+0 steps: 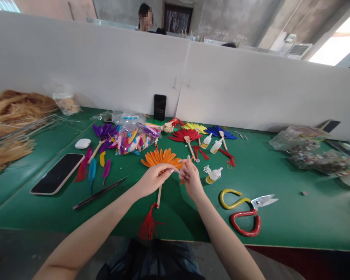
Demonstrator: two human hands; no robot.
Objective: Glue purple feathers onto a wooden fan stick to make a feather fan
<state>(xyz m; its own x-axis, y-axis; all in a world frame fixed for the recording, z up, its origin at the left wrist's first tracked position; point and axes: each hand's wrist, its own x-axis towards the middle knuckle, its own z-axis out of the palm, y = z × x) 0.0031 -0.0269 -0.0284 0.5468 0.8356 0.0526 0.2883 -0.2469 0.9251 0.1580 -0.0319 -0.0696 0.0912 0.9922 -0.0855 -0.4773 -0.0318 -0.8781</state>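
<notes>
Over the front middle of the table, my left hand (pixel 154 179) and my right hand (pixel 190 175) meet fingertip to fingertip. A bit of an orange feather (pixel 182 181) shows under the curled fingers of my right hand. My left thumb and forefinger pinch something small and pale beside it, too small to make out. Behind my left hand lies an orange feather fan (pixel 161 156), partly covered by the hands. Its wooden handle (pixel 159 195) points toward me and ends in a red tassel (pixel 148 223).
Right of my hands are a glue bottle (pixel 213 177), small white beads (pixel 207 169) and scissors (pixel 247 210). Red (pixel 185 135), blue and purple fans lie behind, near a bag of feathers (pixel 135 140). Leftward are tweezers (pixel 99 193) and a phone (pixel 57 174). A white partition (pixel 236 85) stands behind.
</notes>
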